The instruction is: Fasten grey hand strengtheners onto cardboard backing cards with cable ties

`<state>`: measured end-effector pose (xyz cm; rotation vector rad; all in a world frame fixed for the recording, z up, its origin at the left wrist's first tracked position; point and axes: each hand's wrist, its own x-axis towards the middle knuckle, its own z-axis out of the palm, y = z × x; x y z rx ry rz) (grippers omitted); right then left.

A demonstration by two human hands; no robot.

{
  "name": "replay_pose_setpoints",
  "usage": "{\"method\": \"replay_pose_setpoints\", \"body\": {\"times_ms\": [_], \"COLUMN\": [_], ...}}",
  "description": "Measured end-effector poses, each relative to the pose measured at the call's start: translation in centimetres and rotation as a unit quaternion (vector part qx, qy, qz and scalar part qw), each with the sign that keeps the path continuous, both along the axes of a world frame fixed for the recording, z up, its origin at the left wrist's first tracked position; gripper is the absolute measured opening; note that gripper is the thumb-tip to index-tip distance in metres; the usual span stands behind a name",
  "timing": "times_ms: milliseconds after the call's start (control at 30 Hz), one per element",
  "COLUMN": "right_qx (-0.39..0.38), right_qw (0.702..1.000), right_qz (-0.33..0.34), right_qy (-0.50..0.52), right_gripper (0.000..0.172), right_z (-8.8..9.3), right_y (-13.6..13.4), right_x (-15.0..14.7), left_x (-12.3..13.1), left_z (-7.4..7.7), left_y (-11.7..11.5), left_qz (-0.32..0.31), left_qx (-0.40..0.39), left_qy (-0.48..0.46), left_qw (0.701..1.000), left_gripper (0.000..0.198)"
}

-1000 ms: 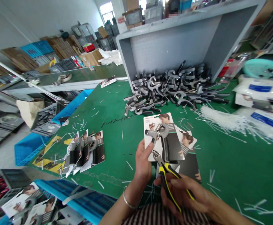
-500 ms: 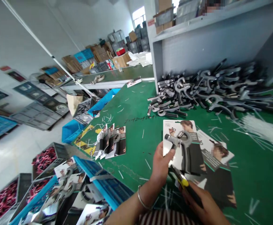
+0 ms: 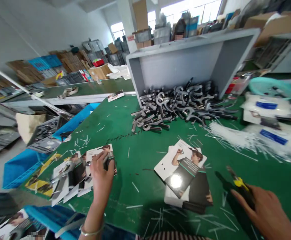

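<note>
1. The left hand (image 3: 100,176) is at 7 o'clock, open-fingered and reaching over a fanned row of white printed cards carrying grey-and-black spring hand grippers (image 3: 70,175). Its fingertips (image 3: 102,159) lie on the top card, but I cannot tell whether they pinch it or only touch it.
2. The right hand (image 3: 267,210) is at 4 o'clock, closed around yellow-and-black handled pliers (image 3: 240,184). The pliers' jaws point toward 11 o'clock, and the tool touches no card.
3. At 12 o'clock, in the near middle of the bench, lies a small stack of glossy white-and-black printed cards (image 3: 182,176). No gripper shows on them, and neither hand touches them.
4. Farther out at 12 o'clock, a large loose heap of grey-and-black hand grippers (image 3: 177,108) spills from a grey open-fronted metal bin (image 3: 190,56). This heap far outnumbers the carded ones, so most of the visible grippers are unmounted.
5. A bundle of thin white plastic ties (image 3: 231,136) lies at 2 o'clock, and short white plastic snippets (image 3: 135,186) are scattered over the green bench mat (image 3: 145,213).
6. Clear bags with blue labels (image 3: 267,111) and a teal plastic basin (image 3: 272,88) sit at 2 o'clock, beyond the ties.
7. A bright blue plastic crate (image 3: 20,166) stands beside the bench at 8 o'clock.
</note>
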<state>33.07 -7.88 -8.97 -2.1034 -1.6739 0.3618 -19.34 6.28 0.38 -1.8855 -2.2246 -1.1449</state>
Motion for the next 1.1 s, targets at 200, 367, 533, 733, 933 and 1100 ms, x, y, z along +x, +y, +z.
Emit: {"method": "replay_pose_setpoints", "body": {"times_ms": [200,367,533,733,933,1100], "right_qx": [0.064,-0.034,-0.080,-0.149,-0.172,-0.153], "right_qw": [0.991,0.998,0.994,0.987,0.984,0.988], "right_qz": [0.076,0.018,-0.022,0.019,0.035,0.003], "right_qy": [-0.088,-0.044,-0.073,-0.058,-0.004,-0.022], "right_gripper": [0.055,0.032,0.027,0.022,0.030,0.026], "right_z": [4.2,6.4,5.9,6.5,7.2,5.9], "right_y": [4.5,12.3,20.9,23.0,19.7,21.1], "right_x": [-2.6,0.0,1.3,1.7,2.3,0.2], "left_x": [12.3,16.8,16.4,15.7,17.6,19.3], "left_z": [-2.7,-4.4,-4.9,-4.1,-3.5,-4.6], "left_y": [4.0,5.2,2.8,-1.0,-1.0,-1.5], "left_qz": [-0.283,-0.292,-0.238,-0.135,-0.137,-0.199], "left_qx": [-0.249,-0.322,-0.338,-0.280,-0.251,-0.248], "left_qy": [-0.240,-0.289,-0.395,-0.554,-0.607,-0.588], "left_qw": [0.894,0.853,0.820,0.773,0.741,0.743], "left_gripper": [0.040,0.035,0.039,0.039,0.036,0.032]}}
